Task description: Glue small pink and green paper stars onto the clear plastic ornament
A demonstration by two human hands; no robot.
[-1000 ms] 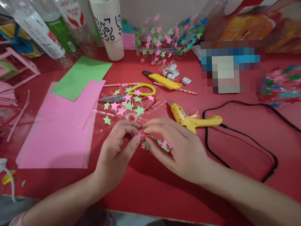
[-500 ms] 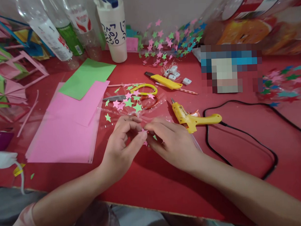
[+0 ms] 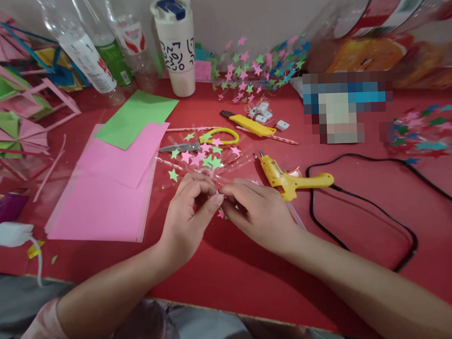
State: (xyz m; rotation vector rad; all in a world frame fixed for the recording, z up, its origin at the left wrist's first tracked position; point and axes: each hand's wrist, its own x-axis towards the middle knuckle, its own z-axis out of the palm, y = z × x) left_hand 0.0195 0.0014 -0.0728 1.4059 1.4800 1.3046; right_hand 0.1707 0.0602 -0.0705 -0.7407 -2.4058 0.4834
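My left hand is closed, thumb and forefinger pinching a small pink paper star that is mostly covered by the fingers. My right hand meets it from the other side, its bent fingertips closed at the star's edge. Just beyond the hands lie clear plastic strips spreading from a clear ring, with pink and green stars on them. A few more stars show beneath the fingers. Scissors with yellow handles lie partly under the strips.
A yellow glue gun with a black cord lies to the right. Behind are a yellow cutter, small white lights, a tumbler and bottles. Pink sheets and a green sheet lie left, near paper lanterns.
The view has shifted slightly, so most things sit a little farther right and lower. Both hands stay together at the star, which is now more covered by the fingertips.
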